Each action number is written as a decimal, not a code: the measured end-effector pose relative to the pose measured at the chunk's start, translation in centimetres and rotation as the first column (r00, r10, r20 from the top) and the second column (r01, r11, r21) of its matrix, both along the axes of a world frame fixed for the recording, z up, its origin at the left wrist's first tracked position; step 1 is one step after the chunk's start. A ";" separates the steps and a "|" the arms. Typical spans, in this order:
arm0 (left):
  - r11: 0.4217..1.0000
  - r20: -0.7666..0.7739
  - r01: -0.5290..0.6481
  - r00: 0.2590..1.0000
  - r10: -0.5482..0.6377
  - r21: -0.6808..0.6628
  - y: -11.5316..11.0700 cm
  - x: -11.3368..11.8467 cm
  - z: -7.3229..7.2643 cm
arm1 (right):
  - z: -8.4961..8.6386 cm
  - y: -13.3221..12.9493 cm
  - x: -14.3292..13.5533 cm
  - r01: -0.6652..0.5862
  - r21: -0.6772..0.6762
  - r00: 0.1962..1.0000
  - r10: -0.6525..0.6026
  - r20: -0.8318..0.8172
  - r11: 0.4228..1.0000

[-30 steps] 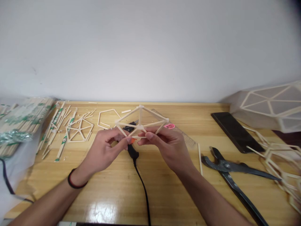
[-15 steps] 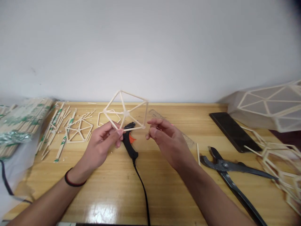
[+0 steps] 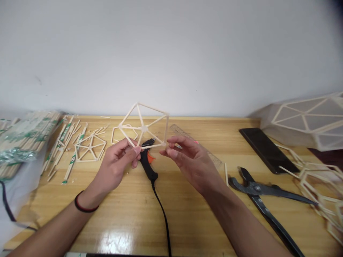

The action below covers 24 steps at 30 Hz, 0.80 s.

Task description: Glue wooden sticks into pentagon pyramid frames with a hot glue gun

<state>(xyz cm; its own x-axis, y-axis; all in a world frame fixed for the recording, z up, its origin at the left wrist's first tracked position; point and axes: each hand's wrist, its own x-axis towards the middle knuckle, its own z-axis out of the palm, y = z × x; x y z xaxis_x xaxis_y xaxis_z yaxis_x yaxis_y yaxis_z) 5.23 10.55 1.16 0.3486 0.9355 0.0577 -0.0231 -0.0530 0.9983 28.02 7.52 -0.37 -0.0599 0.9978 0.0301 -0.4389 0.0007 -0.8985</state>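
Observation:
My left hand (image 3: 119,159) pinches the lower edge of a pentagon frame of wooden sticks (image 3: 144,129), near its bottom left corner. Spokes meet at a pale hub in its middle, and the frame is held up, tilted, above the table. My right hand (image 3: 191,159) is beside the frame's lower right corner, its thumb and fingers parted around that joint. Whether a fingertip touches the joint I cannot tell. Below and behind the frame lies a black glue gun (image 3: 148,166) with an orange trigger, partly covered by the frame and my left fingers.
Stick bundles in plastic (image 3: 29,137), loose sticks and a flat spoked frame (image 3: 90,147) lie left. A clear ruler (image 3: 211,155) is behind my right hand. Right are large black pliers (image 3: 257,189), a black phone (image 3: 268,150), joined stick frames (image 3: 318,178) and a covered stick structure (image 3: 302,117).
My right hand has moved slightly left, bringing its fingers close to the frame's lower right corner. The left hand and the frame have hardly moved.

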 end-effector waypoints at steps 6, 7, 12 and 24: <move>1.000 -0.024 0.009 1.000 -0.009 0.000 0.1 0.0 -0.1 | 0.1 0.2 -0.1 0.025 -0.018 1.000 -0.025 0.003 1.000; 1.000 -0.024 0.011 1.000 -0.011 0.004 0.1 0.1 -0.1 | 0.1 0.2 -0.1 0.030 -0.022 1.000 -0.030 0.010 0.999; 1.000 -0.022 -0.001 1.000 0.001 0.002 0.2 0.2 0.0 | 0.1 0.3 -0.1 0.061 -0.050 0.997 -0.059 0.045 0.997; 0.999 -0.103 -0.048 0.994 0.047 -0.007 0.4 -0.3 0.7 | -0.5 0.7 0.9 0.094 0.138 0.965 -0.125 0.233 0.986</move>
<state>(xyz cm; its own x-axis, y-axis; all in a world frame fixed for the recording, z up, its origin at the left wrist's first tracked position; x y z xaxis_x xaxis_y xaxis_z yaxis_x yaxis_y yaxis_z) 4.90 10.97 1.87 0.3076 0.9514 0.0156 0.0815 -0.0426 0.9958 28.89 8.24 -0.84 0.0288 0.9879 0.1523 -0.2016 0.1550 -0.9671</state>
